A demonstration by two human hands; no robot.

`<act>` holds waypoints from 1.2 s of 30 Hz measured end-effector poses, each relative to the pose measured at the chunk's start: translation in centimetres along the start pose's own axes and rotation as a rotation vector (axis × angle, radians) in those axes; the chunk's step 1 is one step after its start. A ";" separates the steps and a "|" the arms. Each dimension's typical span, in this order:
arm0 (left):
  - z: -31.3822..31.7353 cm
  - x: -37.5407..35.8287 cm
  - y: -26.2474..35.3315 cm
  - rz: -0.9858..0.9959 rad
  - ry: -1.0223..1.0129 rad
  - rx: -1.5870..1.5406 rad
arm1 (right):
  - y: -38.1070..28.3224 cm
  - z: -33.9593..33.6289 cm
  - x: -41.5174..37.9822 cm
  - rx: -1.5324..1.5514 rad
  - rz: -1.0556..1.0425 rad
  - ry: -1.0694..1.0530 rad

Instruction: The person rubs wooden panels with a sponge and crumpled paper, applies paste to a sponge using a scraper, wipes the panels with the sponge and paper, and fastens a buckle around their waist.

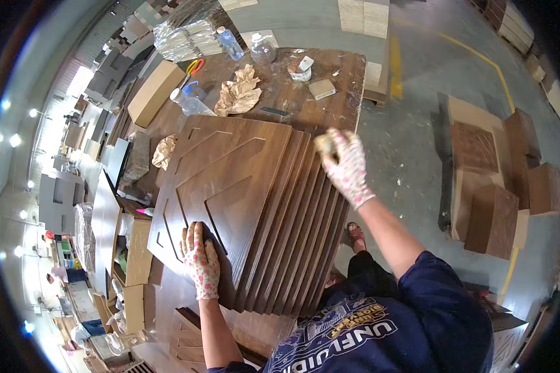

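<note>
A stack of dark brown wood panels (224, 155) leans in stepped layers, and its top panel has angular grooves cut into its face. On the lower part of that top panel my left hand (200, 264) lies flat, fingers stretched out, in a white glove with pink spots and stained fingertips. My right hand (345, 165), gloved the same way, is just past the right edge of the stack. Its fingers are curled toward the thumb and slightly blurred; I cannot tell what is between them.
Behind the stack, the brown worktable (348, 68) carries crumpled paper (238, 93), a small tan block (322, 89), a clear jug (262, 50), a blue-tinted bottle (230, 43) and scissors (195, 66). A long cardboard box (155, 93) lies at its left. Panels on cardboard (479, 149) rest on the floor, right.
</note>
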State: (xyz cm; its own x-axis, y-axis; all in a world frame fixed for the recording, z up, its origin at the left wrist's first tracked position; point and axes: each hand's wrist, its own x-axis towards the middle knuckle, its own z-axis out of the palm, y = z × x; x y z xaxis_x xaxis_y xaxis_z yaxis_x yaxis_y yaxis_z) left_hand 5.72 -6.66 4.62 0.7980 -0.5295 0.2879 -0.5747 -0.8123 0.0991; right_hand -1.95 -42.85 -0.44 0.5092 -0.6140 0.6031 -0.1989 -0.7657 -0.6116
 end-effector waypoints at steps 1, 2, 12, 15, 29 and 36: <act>0.0 0.0 0.0 -0.008 -0.004 -0.005 | 0.7 0.6 0.7 0.008 0.080 0.095; 0.0 0.1 0.0 -0.013 -0.002 -0.001 | 0.9 0.6 0.0 0.071 0.003 0.014; 0.2 -0.2 -0.2 -0.014 -0.017 -0.016 | 2.9 2.6 2.2 -0.024 0.116 -0.063; 0.2 0.2 0.0 -0.026 -0.016 -0.018 | -1.0 -0.3 3.0 0.138 0.040 -0.158; -0.8 0.6 1.0 -0.017 0.001 0.006 | 4.6 5.4 8.2 -0.002 -0.154 -0.024; -0.3 0.3 0.5 -0.041 -0.005 -0.039 | -7.0 0.2 -5.9 0.576 -0.352 -0.306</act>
State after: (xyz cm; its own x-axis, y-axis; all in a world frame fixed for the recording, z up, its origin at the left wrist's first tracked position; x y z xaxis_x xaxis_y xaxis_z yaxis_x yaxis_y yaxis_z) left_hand 5.61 -7.14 5.06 0.8219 -0.4973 0.2779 -0.5481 -0.8233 0.1477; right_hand -3.34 -33.79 0.20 0.6890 -0.2055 0.6950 0.4472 -0.6340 -0.6309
